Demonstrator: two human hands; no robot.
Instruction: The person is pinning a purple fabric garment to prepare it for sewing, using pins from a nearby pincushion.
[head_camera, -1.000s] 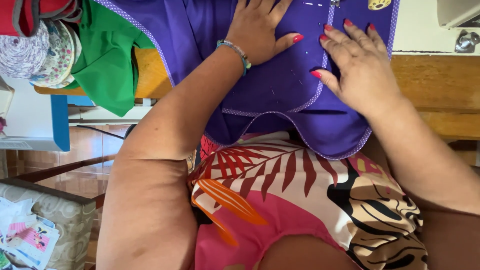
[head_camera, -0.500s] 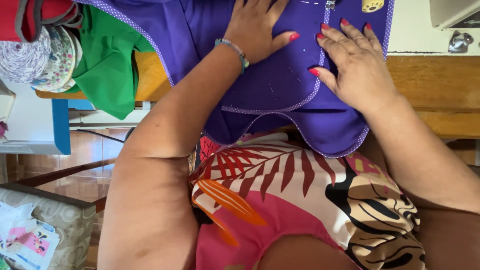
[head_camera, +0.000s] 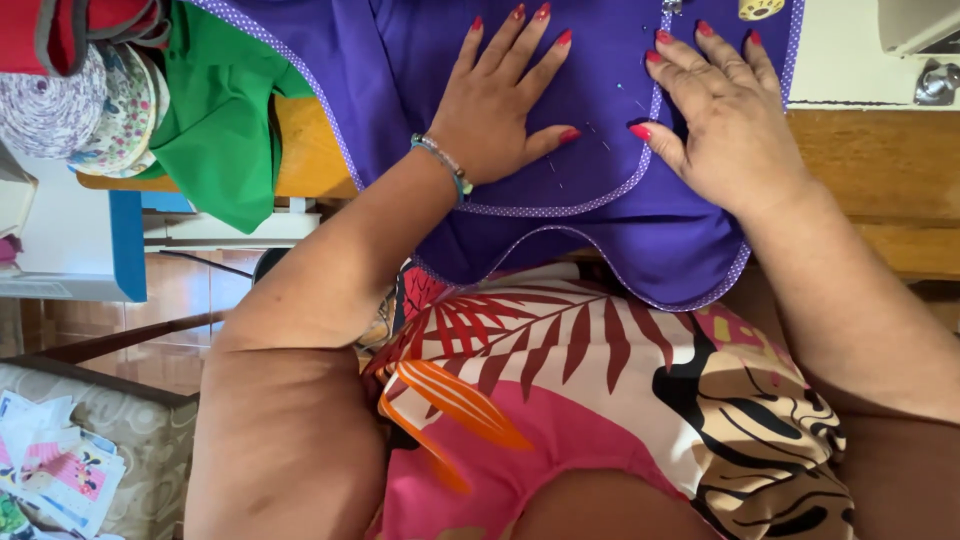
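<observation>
A purple garment piece with dotted lilac trim lies over the wooden table and hangs off its near edge. My left hand lies flat on the cloth, fingers spread, a beaded bracelet at the wrist. My right hand presses flat on the cloth just to the right, across a curved pocket seam with pins in it. Neither hand grips anything. The nails are red.
Green fabric hangs off the table's left end, next to a stack of printed fabrics and red cloth. A white sewing machine edge shows top right. Patterned scraps lie on a cushioned seat at bottom left.
The view has shifted a little, so both hands sit lower in frame. They remain flat on the purple cloth, the left fingers slightly more spread.
</observation>
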